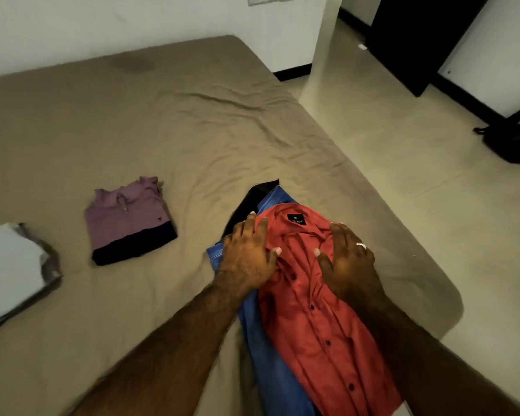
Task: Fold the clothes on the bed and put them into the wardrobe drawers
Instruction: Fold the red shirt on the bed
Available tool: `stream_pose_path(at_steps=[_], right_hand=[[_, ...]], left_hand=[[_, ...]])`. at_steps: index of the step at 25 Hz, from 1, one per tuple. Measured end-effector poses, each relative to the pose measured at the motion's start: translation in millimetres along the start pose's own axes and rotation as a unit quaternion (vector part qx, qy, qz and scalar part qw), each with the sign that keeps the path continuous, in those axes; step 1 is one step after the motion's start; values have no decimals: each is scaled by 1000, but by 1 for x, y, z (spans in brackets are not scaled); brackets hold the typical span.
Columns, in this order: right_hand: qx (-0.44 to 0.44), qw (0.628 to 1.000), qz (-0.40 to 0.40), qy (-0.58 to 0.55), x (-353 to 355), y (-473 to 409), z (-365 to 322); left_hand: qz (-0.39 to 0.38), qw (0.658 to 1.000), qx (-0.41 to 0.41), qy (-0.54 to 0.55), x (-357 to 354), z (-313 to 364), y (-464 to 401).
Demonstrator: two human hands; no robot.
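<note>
Am pressing left hand (248, 250) and right hand (347, 259) flat, fingers spread, gripping nothing, on red shirt (309, 298) atop blue jeans (264, 349) – stack near right on bed (162, 130). Folding step winding up, I reckon – next needing grip under pile, carry to wardrobe.

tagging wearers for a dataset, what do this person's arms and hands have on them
Both forearms are bare, with no sleeves in view. The right hand wears a pale ring on one finger. The left hand shows no ring, watch or glove.

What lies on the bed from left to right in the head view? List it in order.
White folded garment → purple folded shirt → left hand → red shirt → right hand.
</note>
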State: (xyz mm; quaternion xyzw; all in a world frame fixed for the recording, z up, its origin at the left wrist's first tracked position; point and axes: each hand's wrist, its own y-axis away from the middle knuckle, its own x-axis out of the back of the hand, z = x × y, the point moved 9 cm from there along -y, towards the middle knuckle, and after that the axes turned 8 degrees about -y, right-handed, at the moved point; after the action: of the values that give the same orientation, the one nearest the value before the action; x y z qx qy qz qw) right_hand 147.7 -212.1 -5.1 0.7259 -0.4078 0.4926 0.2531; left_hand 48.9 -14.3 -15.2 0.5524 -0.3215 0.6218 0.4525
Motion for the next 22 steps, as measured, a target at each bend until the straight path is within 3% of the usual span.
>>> stream_pose_path(at_steps=[6,13,15,17,20,22], right_hand=[[-34,998,-51,-25,-97,-107,99],[-231,957,-92,-147,-166,-179,203],[-231,952,-114,-162,-171,-180,201],[-199,961,-79,-175,-154,-173,184],[-114,962,-7,-247,-109,-152,140],[-64,958,32,-279,-42,-123,81]], left_hand=[[-67,988,129,51,-114,-15,-105],[-80,955,259,117,-178,-50,-163],[-37,959,252,120,-170,-51,-164],[30,950,258,171,-149,-53,-150],[96,898,294,312,-134,-58,-125],[140,866,278,392,-81,-69,-93]])
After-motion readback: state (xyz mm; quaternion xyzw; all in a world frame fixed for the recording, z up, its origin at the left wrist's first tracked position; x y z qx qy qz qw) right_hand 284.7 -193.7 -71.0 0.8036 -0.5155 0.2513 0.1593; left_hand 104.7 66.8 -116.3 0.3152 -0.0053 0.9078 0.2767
